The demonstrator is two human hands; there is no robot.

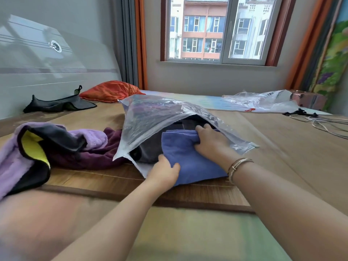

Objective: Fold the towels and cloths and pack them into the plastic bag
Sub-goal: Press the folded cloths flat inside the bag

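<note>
A clear plastic bag [150, 117] lies on the bed mat with its mouth facing me. Dark folded cloths [150, 149] sit inside it. A folded blue towel [194, 166] lies half inside the mouth. My left hand [163, 171] grips the towel's near left edge. My right hand [211, 140] grips its far right part just inside the bag, a bracelet on that wrist. To the left lies a loose heap: a lilac towel [11, 162], a dark grey and yellow cloth [37, 147] and a maroon towel [101, 155].
A dark cloth [60, 105] and an orange pillow [111, 91] lie at the back left by the headboard. A second clear plastic bag [263, 101] and cables [320, 123] lie at the back right. The window wall is behind the bed.
</note>
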